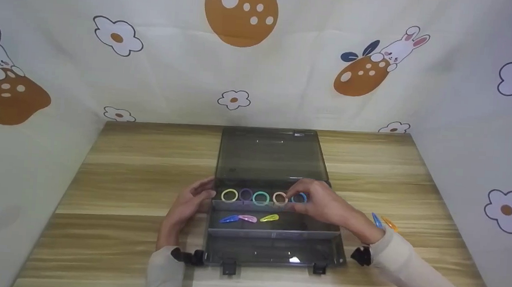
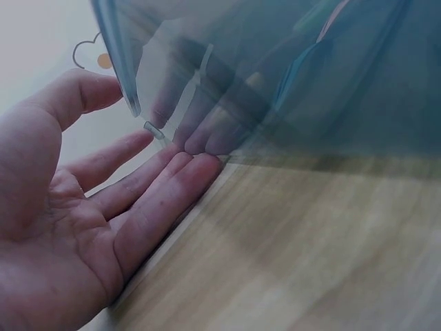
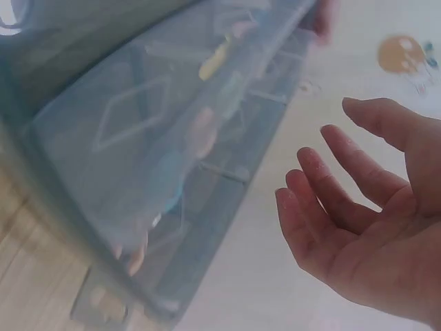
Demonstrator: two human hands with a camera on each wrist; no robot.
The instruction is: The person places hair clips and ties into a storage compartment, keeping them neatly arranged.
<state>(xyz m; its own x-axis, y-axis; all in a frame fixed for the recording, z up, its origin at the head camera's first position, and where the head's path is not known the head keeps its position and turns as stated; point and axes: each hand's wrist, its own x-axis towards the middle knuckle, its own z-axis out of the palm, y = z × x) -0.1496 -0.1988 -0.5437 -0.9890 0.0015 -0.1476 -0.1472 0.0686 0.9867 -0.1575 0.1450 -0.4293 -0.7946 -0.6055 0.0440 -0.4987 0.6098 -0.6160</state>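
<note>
A dark see-through case (image 1: 275, 252) lies open with its lid (image 1: 273, 156) folded back. Its rear compartment holds a row of coloured rings, among them a yellow ring (image 1: 222, 196), a green ring (image 1: 260, 204) and a blue ring (image 1: 305, 196). Blue, pink and yellow snap hair clips (image 1: 270, 218) lie in the middle compartment. My right hand (image 1: 321, 203) is over the row's right end, beside the blue ring; in the right wrist view its fingers are loosely bent around nothing. My left hand (image 2: 89, 200) rests extended fingers against the case's left side, thumb at its edge.
A blue hair clip (image 1: 377, 220) and an orange hair clip (image 1: 389, 223) lie on the wooden table (image 1: 137, 166) right of the case, by the right forearm. Two latches (image 1: 229, 267) stick out at the case's front. A patterned cloth (image 1: 171, 65) hangs behind the table.
</note>
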